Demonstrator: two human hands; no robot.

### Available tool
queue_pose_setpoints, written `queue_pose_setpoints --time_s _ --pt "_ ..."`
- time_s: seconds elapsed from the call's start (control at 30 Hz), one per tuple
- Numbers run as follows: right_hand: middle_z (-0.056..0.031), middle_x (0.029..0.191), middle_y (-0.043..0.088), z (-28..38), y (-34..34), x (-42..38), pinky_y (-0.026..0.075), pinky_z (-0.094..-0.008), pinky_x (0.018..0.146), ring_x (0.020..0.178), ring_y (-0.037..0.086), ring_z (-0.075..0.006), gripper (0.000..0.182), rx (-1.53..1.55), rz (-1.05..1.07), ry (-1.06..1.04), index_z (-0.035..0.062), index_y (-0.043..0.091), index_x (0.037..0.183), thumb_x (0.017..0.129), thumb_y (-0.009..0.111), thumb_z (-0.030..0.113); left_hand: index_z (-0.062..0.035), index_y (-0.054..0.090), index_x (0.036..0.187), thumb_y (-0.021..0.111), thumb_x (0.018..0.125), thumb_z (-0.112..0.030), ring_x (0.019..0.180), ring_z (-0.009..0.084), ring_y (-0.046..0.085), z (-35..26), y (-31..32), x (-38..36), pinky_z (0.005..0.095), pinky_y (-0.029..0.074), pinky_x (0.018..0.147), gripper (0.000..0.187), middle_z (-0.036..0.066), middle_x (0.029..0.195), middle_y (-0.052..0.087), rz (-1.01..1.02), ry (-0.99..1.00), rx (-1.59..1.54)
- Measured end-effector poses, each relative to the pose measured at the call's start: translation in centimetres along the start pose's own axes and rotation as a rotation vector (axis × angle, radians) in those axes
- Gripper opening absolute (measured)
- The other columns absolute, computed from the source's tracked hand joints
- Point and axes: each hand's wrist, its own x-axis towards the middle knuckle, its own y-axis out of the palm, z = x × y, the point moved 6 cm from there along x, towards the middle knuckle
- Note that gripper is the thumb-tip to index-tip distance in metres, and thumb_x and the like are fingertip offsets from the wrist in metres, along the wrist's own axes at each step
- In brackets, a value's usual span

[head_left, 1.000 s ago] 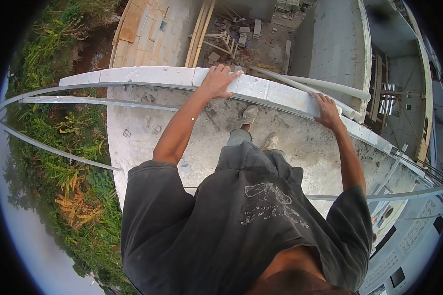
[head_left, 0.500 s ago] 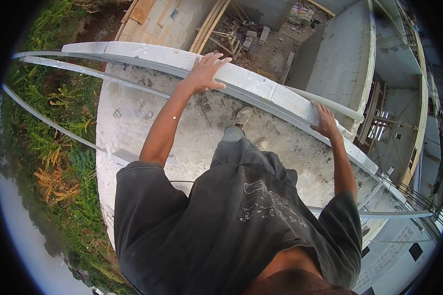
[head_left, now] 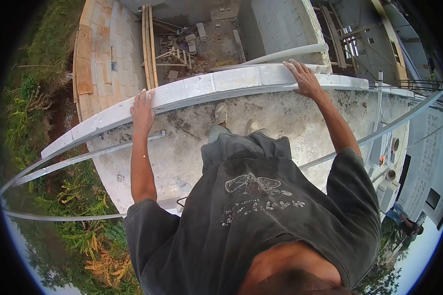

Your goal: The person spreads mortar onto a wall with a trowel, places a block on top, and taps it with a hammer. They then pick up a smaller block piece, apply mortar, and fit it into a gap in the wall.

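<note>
While the person stands on a rough concrete slab, a low row of pale blocks runs along its far edge, above a drop to a rubble-strewn floor. Long metal rails lie across the slab from its left edge, and another rail crosses toward the right edge. Pale plastic pipes rest just beyond the blocks, near the right end of the row. Wooden planks lie on the floor below. The left hand rests flat and open on the blocks toward the left end, fingers spread over the top, gripping nothing. The right hand lies open, palm down, on the blocks near the pipes. Two shoes stand on the slab just beside the row.
</note>
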Motion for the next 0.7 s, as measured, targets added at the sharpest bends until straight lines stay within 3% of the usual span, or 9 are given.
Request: queue_pose_setpoints --time_s 0.23,0.27,0.47,0.7 --pt "-0.0126 0.158 0.04 -1.8 2.7 -0.4 0.038 -0.0474 0.117 0.143 0.041 -0.033 0.091 0.147 -0.222 0.027 0.0137 0.034 0.156 0.076 0.074 -0.001 -0.0323 0.03 0.159 0.084 0.079 -0.023 0.144 0.0302 0.037 -0.6 -0.7 1.1 0.0582 0.043 0.106 0.097 -0.002 0.158 0.039 0.036 -0.07 0.023" --pt "-0.0157 0.156 0.042 -1.6 2.7 -0.4 0.038 -0.0461 0.116 0.142 0.043 -0.0348 0.077 0.174 -0.26 0.023 0.0076 0.039 0.152 0.08 0.065 -0.006 -0.0323 0.029 0.159 0.084 0.08 -0.023 0.144 0.0303 0.038 -0.6 -0.6 1.1 0.058 0.043 0.105 0.097 -0.002 0.158 0.04 0.032 -0.064 0.024" --pt "-0.0209 0.154 0.043 -1.2 2.7 -0.8 0.037 -0.0456 0.118 0.14 0.045 -0.037 0.072 0.228 -0.29 0.044 0.0045 0.041 0.15 0.082 0.058 -0.01 -0.0323 0.028 0.16 0.083 0.081 -0.024 0.144 0.0314 0.038 0.1 1.2 0.9 0.0567 0.043 0.102 0.097 0.0 0.157 0.04 -0.009 -0.056 0.041" --pt "-0.0209 0.156 0.041 -0.9 2.7 -0.9 0.037 -0.046 0.118 0.141 0.044 -0.037 0.074 0.246 -0.275 0.064 0.0049 0.04 0.152 0.081 0.058 -0.009 -0.0317 0.028 0.16 0.081 0.082 -0.023 0.145 0.0324 0.037 -0.1 1.0 0.9 0.058 0.042 0.104 0.095 0.001 0.157 0.04 0.0 -0.062 0.019"
